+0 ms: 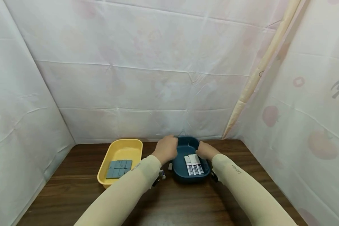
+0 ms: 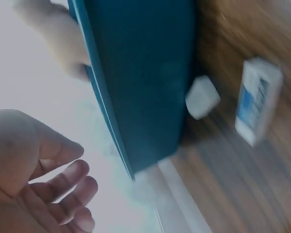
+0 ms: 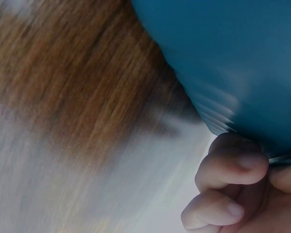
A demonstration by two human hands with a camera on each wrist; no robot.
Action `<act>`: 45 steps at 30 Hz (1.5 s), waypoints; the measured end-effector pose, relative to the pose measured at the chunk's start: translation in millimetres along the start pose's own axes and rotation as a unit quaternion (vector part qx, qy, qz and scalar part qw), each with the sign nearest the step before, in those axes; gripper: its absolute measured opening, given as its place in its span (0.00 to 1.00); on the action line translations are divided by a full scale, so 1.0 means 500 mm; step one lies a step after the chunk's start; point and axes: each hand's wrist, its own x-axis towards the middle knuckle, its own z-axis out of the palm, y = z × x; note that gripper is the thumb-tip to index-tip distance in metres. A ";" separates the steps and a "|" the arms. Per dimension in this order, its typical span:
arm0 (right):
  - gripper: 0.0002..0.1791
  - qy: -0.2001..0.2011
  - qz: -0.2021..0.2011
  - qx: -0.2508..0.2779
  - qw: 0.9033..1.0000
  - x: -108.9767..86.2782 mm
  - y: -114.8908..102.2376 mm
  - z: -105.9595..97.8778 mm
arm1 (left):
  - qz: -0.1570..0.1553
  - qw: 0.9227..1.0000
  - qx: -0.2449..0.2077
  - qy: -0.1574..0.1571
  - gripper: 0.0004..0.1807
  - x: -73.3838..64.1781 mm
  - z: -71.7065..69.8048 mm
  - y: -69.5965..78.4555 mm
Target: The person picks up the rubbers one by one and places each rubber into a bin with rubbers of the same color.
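Note:
A dark blue plastic tray (image 1: pixel 183 179) sits between my hands and holds a row of white erasers (image 1: pixel 196 164) in printed sleeves. My right hand (image 1: pixel 207 151) pinches its right rim, thumb and fingers meeting over the edge in the right wrist view. On the other side, my left hand (image 1: pixel 168 148) is near the tray's left rim. The left wrist view shows its fingers loosely bent, apart from the rim with nothing between them. Beside the tray's left wall lie a small white piece (image 2: pixel 202 97) and a white eraser in a blue printed sleeve (image 2: pixel 258 101), both on the tabletop.
A yellow tray (image 1: pixel 127 143) stands to the left, with several grey-green rectangular blocks (image 1: pixel 119 168) at its near end. The dark wooden table (image 1: pixel 183 204) is bounded by white printed sheets (image 1: pixel 147 94) at the back and sides. A wrapped pole (image 1: pixel 251 84) leans at the back right.

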 end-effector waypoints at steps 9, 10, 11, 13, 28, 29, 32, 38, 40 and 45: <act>0.38 0.000 0.003 -0.008 1.000 0.004 0.007 0.004 | -0.023 0.991 -0.048 -0.122 0.16 -0.039 -0.010 -0.068; 0.38 -0.001 0.006 -0.006 1.000 0.004 0.007 0.004 | -0.018 0.989 -0.048 -0.138 0.15 -0.044 -0.011 -0.072; 0.39 -0.002 0.007 -0.006 1.000 0.005 0.008 0.004 | -0.012 0.987 -0.047 -0.153 0.13 -0.049 -0.011 -0.075; 0.38 -0.003 0.007 -0.005 1.000 0.004 0.008 0.003 | -0.007 0.982 -0.045 -0.181 0.09 -0.058 -0.009 -0.079; 0.39 -0.005 0.004 -0.013 1.000 0.003 0.002 0.002 | 0.011 0.973 -0.028 -0.229 0.13 -0.076 0.015 -0.075; 0.39 -0.006 0.005 -0.011 1.000 0.002 0.002 0.001 | 0.011 0.973 -0.029 -0.228 0.13 -0.076 0.016 -0.076; 0.39 -0.005 0.008 -0.011 1.000 0.001 0.000 0.000 | 0.013 0.973 -0.029 -0.227 0.13 -0.074 0.016 -0.076; 0.39 -0.011 0.015 -0.005 1.000 0.006 -0.001 -0.002 | 0.015 0.973 -0.021 -0.228 0.14 -0.076 0.012 -0.072; 0.39 -0.013 0.016 0.002 1.000 0.010 0.000 0.000 | 0.014 0.973 -0.018 -0.228 0.15 -0.078 0.011 -0.070; 0.39 -0.009 0.012 -0.003 1.000 0.034 0.015 0.012 | 0.004 0.975 -0.014 -0.224 0.14 -0.079 0.008 -0.072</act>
